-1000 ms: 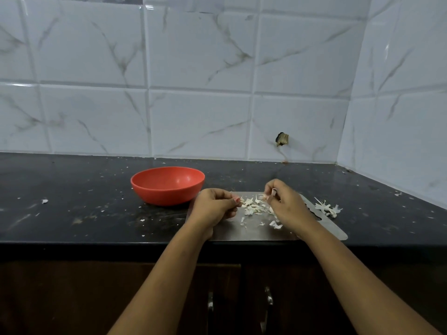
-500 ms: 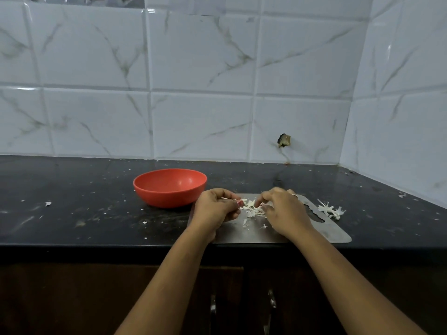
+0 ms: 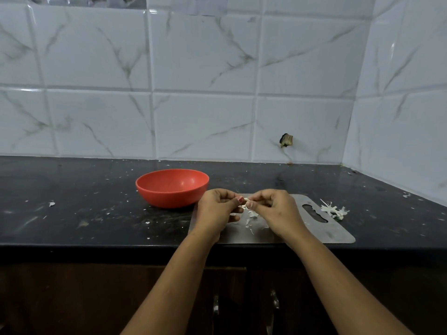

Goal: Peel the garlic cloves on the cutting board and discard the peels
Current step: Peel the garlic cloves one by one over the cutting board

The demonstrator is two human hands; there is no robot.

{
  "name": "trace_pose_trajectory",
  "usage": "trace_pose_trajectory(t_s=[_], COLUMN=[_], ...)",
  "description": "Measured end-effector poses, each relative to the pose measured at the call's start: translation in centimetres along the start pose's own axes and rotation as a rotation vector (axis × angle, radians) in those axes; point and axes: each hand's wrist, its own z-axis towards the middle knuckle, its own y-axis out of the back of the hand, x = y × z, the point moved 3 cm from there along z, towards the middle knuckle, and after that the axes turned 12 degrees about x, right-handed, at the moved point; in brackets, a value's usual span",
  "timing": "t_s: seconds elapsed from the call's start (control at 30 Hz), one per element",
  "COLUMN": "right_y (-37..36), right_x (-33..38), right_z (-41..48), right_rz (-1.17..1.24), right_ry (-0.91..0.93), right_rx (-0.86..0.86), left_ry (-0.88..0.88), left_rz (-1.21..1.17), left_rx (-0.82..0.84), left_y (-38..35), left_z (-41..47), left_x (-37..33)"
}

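Observation:
A small pale garlic clove (image 3: 246,201) is pinched between the fingertips of my left hand (image 3: 217,210) and my right hand (image 3: 275,211), just above the steel cutting board (image 3: 331,232). Both hands have curled fingers and meet over the board's left half. White peel scraps (image 3: 252,215) lie on the board under my hands. A red bowl (image 3: 172,187) stands on the black counter just left of the board; its inside looks bare from here.
A second heap of peels (image 3: 335,210) lies on the counter past the board's handle slot. Small white flecks (image 3: 51,203) dot the dark counter. Tiled walls close the back and right sides. Cabinet handles (image 3: 216,308) show below the counter edge.
My right hand has left the peel pile and lifted to meet my left hand at the clove. The pile on the board looks smaller and more covered.

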Motion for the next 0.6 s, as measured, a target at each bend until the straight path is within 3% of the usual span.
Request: trace_pose_trajectory(t_s=[0.6], right_y=[0.02], right_x=[-0.22], right_z=[-0.12], right_rz=[0.198], right_ry=[-0.069], right_rx=[0.069], left_ry=[0.006], left_rz=[0.018], left_rx=[0.104], left_y=[-0.19], left_z=[-0.24], left_x=[-0.35])
